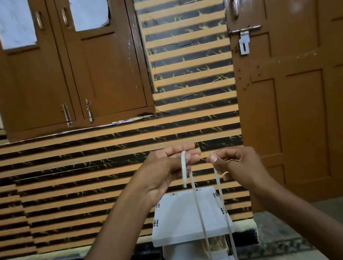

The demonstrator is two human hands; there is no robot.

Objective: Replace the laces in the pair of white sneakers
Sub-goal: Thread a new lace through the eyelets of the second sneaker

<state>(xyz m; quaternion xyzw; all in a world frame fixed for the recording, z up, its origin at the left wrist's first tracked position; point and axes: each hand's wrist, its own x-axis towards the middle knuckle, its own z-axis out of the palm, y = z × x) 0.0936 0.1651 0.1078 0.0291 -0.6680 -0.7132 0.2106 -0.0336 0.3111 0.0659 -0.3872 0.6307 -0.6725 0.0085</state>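
I hold a white shoelace (200, 212) up in front of me with both hands at about chest height. My left hand (168, 171) pinches one part of it, and a short end hangs over its fingers. My right hand (236, 163) pinches the other strand between thumb and forefinger. Two long strands drop straight down from my hands and leave the frame at the bottom. No sneaker is in view.
A white shelf rack (171, 226) stands on the floor right below my hands, with a tan item (216, 246) on its lower shelf. Behind is a striped wall, a brown cupboard (70, 79) at upper left and a brown door (309, 82) with a latch at right.
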